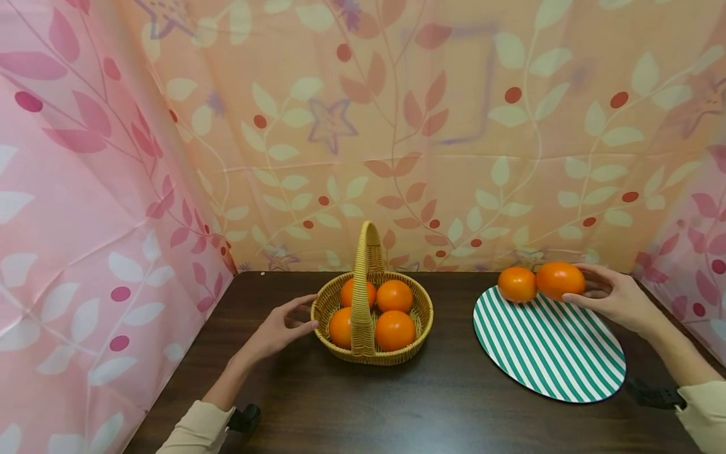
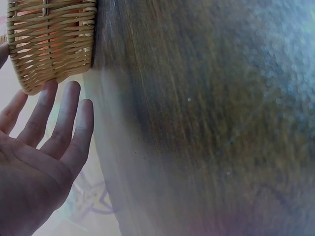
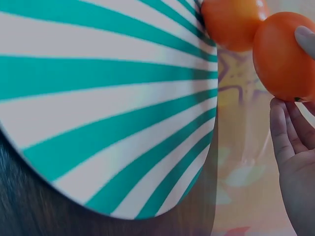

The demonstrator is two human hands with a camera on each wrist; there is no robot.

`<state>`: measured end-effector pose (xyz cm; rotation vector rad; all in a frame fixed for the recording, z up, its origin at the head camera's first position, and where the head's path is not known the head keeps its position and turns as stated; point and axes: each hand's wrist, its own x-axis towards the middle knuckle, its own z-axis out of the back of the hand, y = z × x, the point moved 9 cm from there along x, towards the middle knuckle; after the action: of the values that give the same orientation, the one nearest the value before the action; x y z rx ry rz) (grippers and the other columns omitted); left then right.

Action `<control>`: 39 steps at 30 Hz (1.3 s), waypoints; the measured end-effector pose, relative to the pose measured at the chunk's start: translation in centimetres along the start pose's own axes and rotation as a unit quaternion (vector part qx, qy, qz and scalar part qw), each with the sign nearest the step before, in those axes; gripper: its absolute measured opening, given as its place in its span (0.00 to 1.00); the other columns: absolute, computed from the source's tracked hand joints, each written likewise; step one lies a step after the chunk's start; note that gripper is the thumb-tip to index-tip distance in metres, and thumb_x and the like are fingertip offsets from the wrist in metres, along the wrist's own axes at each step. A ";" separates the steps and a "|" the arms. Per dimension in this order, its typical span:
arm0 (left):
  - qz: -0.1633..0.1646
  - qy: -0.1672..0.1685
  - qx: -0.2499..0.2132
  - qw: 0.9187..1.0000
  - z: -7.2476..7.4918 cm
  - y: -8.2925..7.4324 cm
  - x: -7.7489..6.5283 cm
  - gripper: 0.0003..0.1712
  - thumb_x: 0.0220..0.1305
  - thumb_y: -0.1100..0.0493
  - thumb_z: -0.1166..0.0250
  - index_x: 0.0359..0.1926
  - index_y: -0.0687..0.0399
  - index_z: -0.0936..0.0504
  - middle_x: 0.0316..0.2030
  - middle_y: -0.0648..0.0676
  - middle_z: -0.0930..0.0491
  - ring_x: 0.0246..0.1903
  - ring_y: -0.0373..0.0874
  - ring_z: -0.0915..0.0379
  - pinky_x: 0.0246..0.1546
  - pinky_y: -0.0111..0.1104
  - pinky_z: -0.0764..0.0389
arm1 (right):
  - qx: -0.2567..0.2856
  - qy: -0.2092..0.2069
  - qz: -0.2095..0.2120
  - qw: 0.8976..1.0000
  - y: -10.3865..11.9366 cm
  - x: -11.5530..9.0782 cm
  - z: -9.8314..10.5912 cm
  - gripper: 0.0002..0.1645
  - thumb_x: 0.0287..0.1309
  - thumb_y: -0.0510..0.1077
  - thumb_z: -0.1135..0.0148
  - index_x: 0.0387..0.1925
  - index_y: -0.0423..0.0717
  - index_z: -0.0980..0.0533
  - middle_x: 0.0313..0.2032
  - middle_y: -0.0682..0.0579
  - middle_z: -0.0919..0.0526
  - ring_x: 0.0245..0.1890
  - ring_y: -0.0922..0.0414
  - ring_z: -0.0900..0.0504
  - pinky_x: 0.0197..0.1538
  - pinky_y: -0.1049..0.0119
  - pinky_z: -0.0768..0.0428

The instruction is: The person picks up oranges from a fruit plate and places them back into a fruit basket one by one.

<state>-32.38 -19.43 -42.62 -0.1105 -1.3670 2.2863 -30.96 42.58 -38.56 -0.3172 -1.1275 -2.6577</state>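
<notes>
At the right, my right hand (image 1: 618, 299) holds a glossy orange (image 1: 560, 281) between thumb and fingers. In the right wrist view this orange (image 3: 283, 56) is raised off the striped surface, its small dark stem mark near my fingertips. Right beside it, a second orange (image 1: 517, 284) sits at the far edge of a green-and-white striped oval mat (image 1: 553, 343). My left hand (image 1: 280, 328) has its fingers spread, fingertips at the left side of a wicker basket (image 1: 391, 359). Several oranges (image 1: 395, 331) lie inside, partly behind its tall arched handle (image 1: 363, 284).
The dark wooden table (image 1: 448, 403) carries both the basket and the mat, with bare wood between them. A patterned cloth (image 1: 397, 126) hangs behind the table's back edge, and pink cloth (image 1: 102, 221) hangs along the left side.
</notes>
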 end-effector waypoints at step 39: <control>0.012 0.000 -0.014 1.000 -0.1 0.1 -0.2 0.35 0.70 0.59 0.31 0.73 0.58 0.32 0.54 0.69 0.24 0.42 0.64 0.18 0.42 0.42 0.16 | 0.060 -0.005 0.097 0.994 10.5 3.7 -3.9 0.38 0.55 0.32 0.25 0.67 0.40 0.29 0.56 0.43 0.22 0.45 0.62 0.16 0.47 0.74 0.21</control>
<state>-32.22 -19.47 -42.75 -0.1364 -1.4059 2.2878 -31.74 32.17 -33.07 -0.3953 -1.1884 -2.4126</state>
